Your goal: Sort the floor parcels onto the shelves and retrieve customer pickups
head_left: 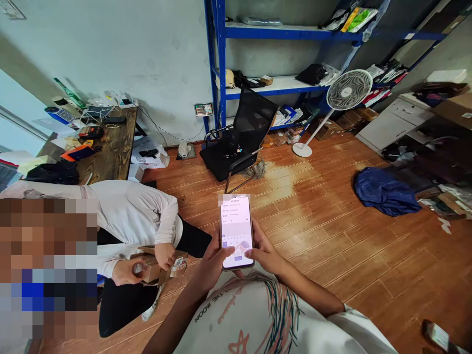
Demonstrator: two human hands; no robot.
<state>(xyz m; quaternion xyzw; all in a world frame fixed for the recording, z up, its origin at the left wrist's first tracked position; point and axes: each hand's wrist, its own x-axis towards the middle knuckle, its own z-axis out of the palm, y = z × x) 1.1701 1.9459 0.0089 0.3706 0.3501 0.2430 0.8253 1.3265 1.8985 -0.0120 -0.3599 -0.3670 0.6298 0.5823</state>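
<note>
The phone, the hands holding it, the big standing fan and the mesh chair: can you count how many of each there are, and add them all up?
Held phone: 1
Hands holding it, left hand and right hand: 2
Standing fan: 1
Mesh chair: 1
Total: 5

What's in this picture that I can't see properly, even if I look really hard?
All in the head view:
Words on the phone: mostly too small to read.
Some fingers of the left grip and right grip: hidden behind the phone.
Inside of the cardboard box: blocked by its sides and a co-worker's hands.
Dark object, lower right: cut off by the edge.
</note>
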